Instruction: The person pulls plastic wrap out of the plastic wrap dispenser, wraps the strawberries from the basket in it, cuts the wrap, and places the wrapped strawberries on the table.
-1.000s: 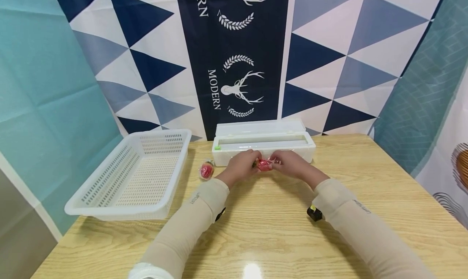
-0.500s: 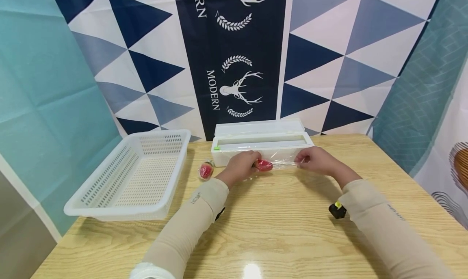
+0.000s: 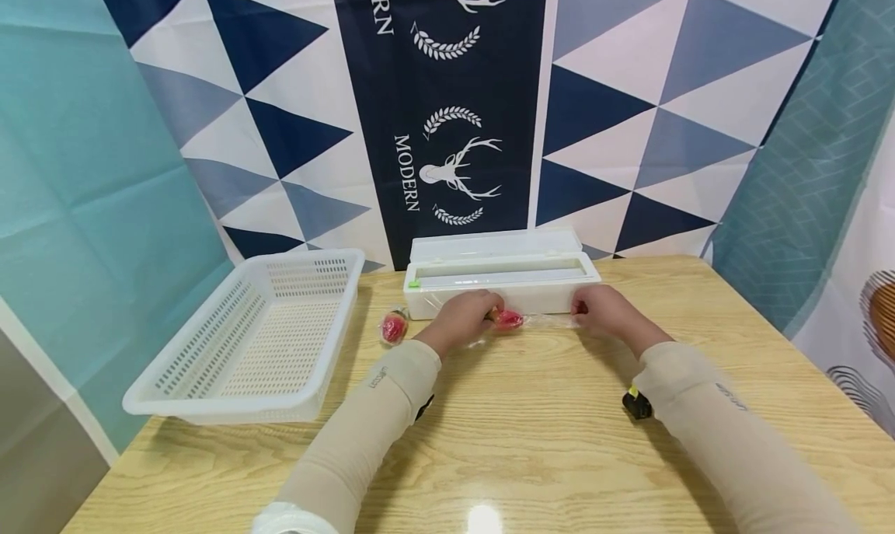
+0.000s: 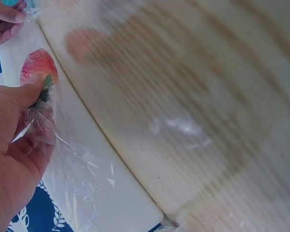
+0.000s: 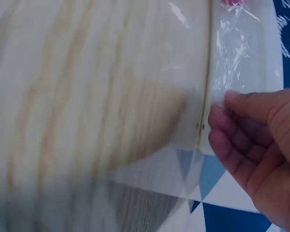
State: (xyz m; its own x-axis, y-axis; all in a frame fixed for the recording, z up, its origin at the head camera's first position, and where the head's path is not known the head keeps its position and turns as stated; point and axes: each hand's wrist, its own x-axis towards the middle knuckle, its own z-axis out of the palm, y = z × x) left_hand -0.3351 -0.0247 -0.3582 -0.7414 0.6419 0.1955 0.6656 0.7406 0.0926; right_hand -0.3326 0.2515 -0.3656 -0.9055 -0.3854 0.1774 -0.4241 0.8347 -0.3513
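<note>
In the head view my left hand [image 3: 461,321] grips a red strawberry [image 3: 509,320] in front of a white film dispenser box [image 3: 541,298]. Its green leaves lie under the thumb in the left wrist view, where clear cling film [image 4: 82,188] hangs crumpled around the fruit and fingers. To the right, my right hand [image 3: 604,313] pinches the film between thumb and fingertips. The film stretches from the strawberry across to that pinch, close along the box's front. Another red fruit [image 3: 394,327], wrapped in clear film, lies left of the box.
A white perforated plastic basket [image 3: 210,410] stands at the left of the wooden table [image 3: 489,425]. The box's lid [image 3: 496,245] is raised against the patterned backdrop, and a small green piece [image 3: 414,284] sits at its left end.
My right hand has moved right, away from the strawberry, drawing the film out flat, then lowered slightly. The left hand still holds the strawberry in nearly the same place.
</note>
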